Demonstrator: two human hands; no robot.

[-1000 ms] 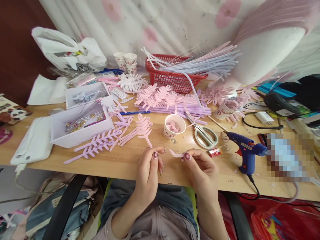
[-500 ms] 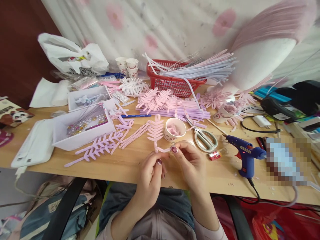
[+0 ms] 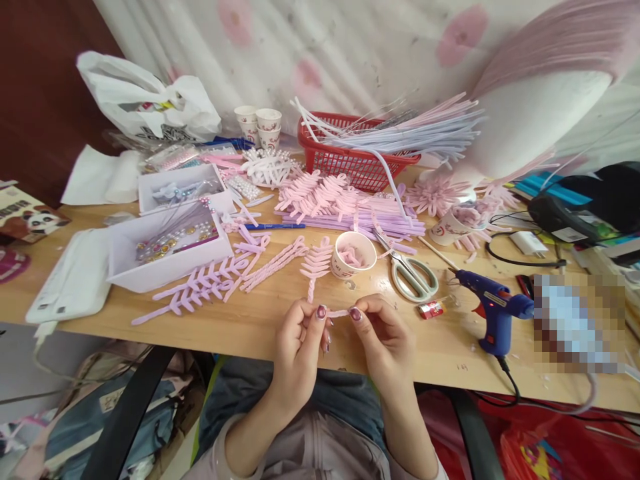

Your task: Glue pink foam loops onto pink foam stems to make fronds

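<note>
A short pale pink pipe cleaner is stretched between my two hands above the front of the table. My left hand pinches one end between thumb and forefinger. The other end is in the pinch of my right hand. Just beyond my left hand lies a pink leaf shape of bent pipe cleaner with a twisted stem. Beside it stands a paper cup with short pink pieces inside. Scissors with pale green handles lie to the right of the cup.
A blue hot glue gun stands at the right. Purple leaf shapes and a white box of beads are at the left. Behind are stacked pink leaf shapes and a red basket of pipe cleaners.
My left thumb and forefinger have closed on the near end of the pipe cleaner, and my right hand has come slightly lower. The whole view has shifted a little.
</note>
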